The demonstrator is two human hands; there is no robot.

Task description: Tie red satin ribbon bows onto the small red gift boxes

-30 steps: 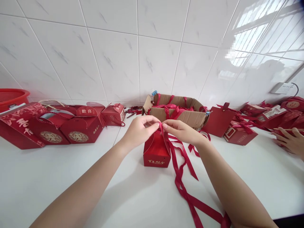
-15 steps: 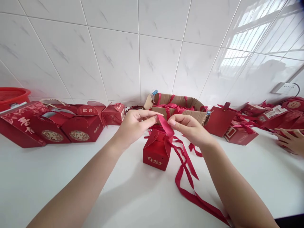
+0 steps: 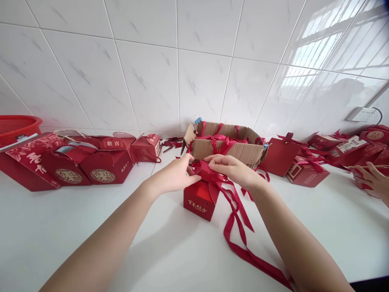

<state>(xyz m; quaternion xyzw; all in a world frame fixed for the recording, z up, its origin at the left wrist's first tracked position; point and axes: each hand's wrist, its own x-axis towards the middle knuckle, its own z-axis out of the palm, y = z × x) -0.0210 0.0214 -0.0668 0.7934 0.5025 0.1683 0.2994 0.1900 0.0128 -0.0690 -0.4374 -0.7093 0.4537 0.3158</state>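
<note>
A small red gift box (image 3: pixel 197 207) with gold lettering stands upright on the white table in front of me. Over its top a red ribbon (image 3: pixel 207 172) is bunched, with long tails trailing across the table to the right. My left hand (image 3: pixel 173 175) is at the top left of the box, thumb and fingers curled around the ribbon; the fingertips are partly hidden. From the right, my right hand (image 3: pixel 232 168) pinches the same ribbon between thumb and fingers, just above the lid.
Behind the box is a cardboard carton (image 3: pixel 227 150) of red ribbons. Red gift boxes (image 3: pixel 103 166) and a red basket (image 3: pixel 18 127) stand left. More red boxes (image 3: pixel 308 172) are at right, where another person's hand (image 3: pixel 375 180) touches one.
Both hands have come down onto the box top. The ribbon strip, held up between them before, now lies bunched low over the lid. The other person's hand has shifted slightly.
</note>
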